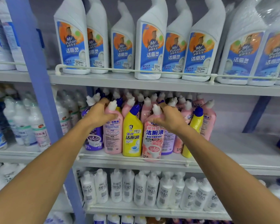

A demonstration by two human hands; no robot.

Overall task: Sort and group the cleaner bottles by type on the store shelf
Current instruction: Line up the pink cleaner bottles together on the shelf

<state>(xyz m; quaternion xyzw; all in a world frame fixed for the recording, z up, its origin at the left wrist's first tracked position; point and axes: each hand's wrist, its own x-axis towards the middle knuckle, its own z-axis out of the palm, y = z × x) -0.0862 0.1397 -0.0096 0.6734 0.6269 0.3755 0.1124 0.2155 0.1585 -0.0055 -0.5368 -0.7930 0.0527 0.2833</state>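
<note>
On the middle shelf [217, 160] stand mixed cleaner bottles in pink, yellow and purple. My left hand [98, 114] grips the shoulder of a pink bottle [113, 135] whose back label faces me. My right hand [170, 118] grips the neck of another pink bottle [152, 139] at the front rail, with a flower label. Between them stands a yellow bottle [132, 136] with a blue cap. A second yellow bottle [194, 126] leans at the right of the group. A purple bottle [94, 136] stands left of my left hand, another purple one [168, 143] under my right wrist.
The top shelf holds large white bottles [71, 42] behind a rail. Below, a row of several white bottles [141, 189] fills the lower shelf. A blue upright post [39, 88] divides the left bay, which holds wrapped white bottles [24, 122]. The middle shelf's right part shows bare board.
</note>
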